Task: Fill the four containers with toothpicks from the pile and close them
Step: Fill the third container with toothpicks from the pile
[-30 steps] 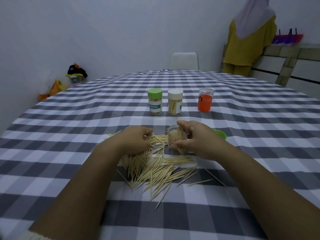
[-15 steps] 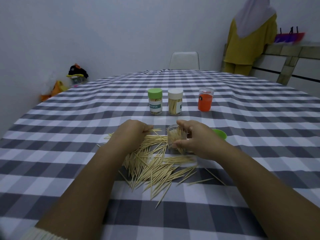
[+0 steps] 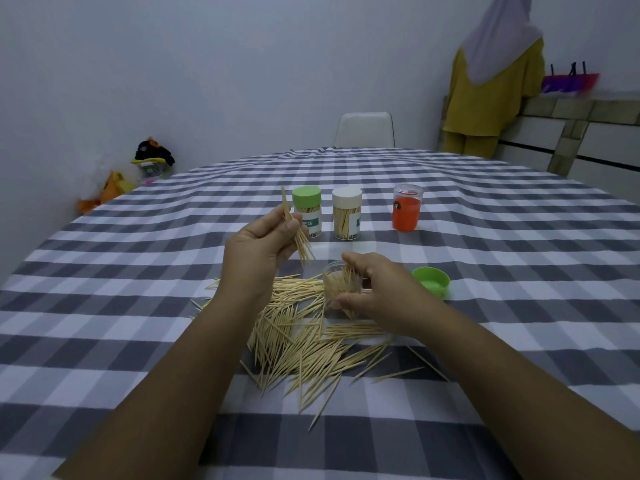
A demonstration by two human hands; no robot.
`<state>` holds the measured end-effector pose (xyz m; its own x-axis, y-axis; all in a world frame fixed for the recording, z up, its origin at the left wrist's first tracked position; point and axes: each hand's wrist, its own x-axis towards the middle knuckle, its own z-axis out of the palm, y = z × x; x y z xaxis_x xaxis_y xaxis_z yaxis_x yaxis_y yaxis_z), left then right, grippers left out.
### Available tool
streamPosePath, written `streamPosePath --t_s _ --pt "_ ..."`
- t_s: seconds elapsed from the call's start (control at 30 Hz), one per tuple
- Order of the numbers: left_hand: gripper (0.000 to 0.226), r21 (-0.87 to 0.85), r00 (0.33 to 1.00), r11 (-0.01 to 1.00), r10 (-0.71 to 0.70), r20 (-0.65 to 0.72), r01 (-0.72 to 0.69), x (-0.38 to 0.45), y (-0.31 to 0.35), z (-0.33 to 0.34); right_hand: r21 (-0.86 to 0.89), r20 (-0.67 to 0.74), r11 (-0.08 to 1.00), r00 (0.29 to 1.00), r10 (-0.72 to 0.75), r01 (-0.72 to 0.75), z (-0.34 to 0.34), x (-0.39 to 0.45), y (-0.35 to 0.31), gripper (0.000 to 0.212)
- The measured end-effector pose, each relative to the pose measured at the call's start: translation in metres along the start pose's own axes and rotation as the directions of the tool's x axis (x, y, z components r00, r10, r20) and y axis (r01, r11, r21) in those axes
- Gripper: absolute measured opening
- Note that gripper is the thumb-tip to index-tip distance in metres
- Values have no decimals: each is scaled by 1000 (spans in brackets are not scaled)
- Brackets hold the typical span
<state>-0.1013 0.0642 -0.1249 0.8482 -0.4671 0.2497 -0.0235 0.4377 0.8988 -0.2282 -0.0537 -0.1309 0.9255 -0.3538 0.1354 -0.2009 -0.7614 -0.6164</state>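
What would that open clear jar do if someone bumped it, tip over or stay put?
It would probably tip easily: the open jar is small, narrow and upright, and looks like light plastic. The right hand grips it, which suggests it needs steadying while the left hand brings a bunch of toothpicks. On its side it would likely roll and spill, being round.

Pale, matt wooden toothpicks (image 3: pixel 304 344) lie on a woven checked cloth (image 3: pixel 485 271) covering the worktop. The open container (image 3: pixel 341 289) is clear glossy plastic; the loose green lid (image 3: pixel 431 280) is smooth plastic.
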Motion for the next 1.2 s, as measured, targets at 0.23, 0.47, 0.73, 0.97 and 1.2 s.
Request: streamPosePath --t_s 0.23,0.47,0.73,0.97,1.2 --pt "21 -180 999 983 -22 49 31 -6 -1 11 13 6 1000 1000 -13 13 3 -2 -3 77" --pt "36 -66 987 994 -77 138 87 -14 -16 17 47 -2 999 1000 -23 23 3 -2 -3 79" --pt "33 -100 983 989 -96 158 113 -13 -15 14 30 0 999 1000 -16 16 3 -1 -2 77" --pt "20 138 980 988 -91 177 67 -3 -6 -4 0 30 1000 1000 -4 4 -3 0 -1 77" --pt "56 948 922 227 -269 280 -222 -3 -21 -17 -21 59 999 998 34 -33 -12 -1 2 78"
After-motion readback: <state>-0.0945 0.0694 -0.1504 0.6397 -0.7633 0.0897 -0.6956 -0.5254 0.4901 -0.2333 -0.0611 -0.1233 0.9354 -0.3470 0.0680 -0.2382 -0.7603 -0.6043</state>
